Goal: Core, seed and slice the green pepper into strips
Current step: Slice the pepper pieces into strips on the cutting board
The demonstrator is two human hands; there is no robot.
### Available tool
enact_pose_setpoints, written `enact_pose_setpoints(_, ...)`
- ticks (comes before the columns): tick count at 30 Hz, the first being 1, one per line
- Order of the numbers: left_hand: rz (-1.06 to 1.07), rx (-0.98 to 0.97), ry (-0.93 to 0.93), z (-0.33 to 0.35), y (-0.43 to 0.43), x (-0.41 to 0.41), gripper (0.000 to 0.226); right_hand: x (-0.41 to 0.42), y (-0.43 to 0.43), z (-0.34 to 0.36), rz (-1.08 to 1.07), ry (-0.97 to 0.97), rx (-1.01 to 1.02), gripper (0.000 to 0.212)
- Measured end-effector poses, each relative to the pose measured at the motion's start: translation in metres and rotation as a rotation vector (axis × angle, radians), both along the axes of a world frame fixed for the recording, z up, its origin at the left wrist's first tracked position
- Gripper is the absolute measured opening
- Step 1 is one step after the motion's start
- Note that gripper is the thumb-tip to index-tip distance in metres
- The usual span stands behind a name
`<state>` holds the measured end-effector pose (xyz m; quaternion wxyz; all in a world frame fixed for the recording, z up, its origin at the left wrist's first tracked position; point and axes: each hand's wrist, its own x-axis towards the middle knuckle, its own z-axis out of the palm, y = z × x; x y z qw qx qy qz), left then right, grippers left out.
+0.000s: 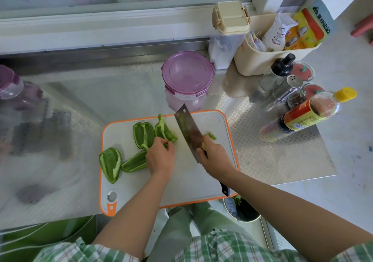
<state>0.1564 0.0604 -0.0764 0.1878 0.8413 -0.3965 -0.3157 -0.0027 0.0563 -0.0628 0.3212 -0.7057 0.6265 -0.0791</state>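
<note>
Steel counter (131, 92), board (125, 185), pepper pieces (143, 135)

Left hand (160, 156) on a pepper piece (164, 130), right hand (215, 157) gripping the cleaver (189, 132)

I have both forearms bare and reaching forward, with checked sleeves showing only at the bottom edge of my view. The left arm rises from the lower middle and leans slightly right; the wrist is straight and the back of the hand faces up, with the fingers curled and their tips pinching the near end of the pepper piece. The right arm comes in from the lower right corner, angled up and left. Its fingers are wrapped round the cleaver's handle close against the blade, knuckles up. The two hands sit near each other without touching
</note>
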Motion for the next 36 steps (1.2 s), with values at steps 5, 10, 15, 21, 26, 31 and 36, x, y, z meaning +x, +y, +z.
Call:
enact_pose_setpoints(5,-0.142,-0.061,0.169,0.000,0.008,-0.008,0.011,0.001,0.000,-0.004,-0.071,0.011,0.014,0.024)
enact_pose_setpoints(10,-0.152,-0.197,-0.232,0.020,0.002,0.003,0.021,0.001,-0.001,0.002,-0.033,-0.003,-0.017,0.015)
enact_pose_setpoints(15,-0.312,-0.058,-0.327,0.019,-0.014,0.019,0.055,0.000,0.000,0.003,-0.030,-0.009,-0.010,0.014)
enact_pose_setpoints(21,-0.255,-0.073,-0.149,0.013,-0.015,0.017,0.042,-0.002,0.001,0.000,-0.017,-0.001,0.019,0.012)
enact_pose_setpoints(26,-0.228,-0.187,0.006,0.005,-0.001,0.021,0.027,-0.001,0.002,-0.001,-0.014,-0.007,0.044,0.007)
enact_pose_setpoints(31,-0.280,-0.238,0.083,0.002,0.009,0.016,0.023,0.004,0.002,-0.002,0.002,0.020,0.037,0.011)
enact_pose_setpoints(36,-0.292,-0.114,0.086,-0.001,0.013,0.012,0.051,0.004,0.005,-0.001,0.006,0.044,0.027,0.017)
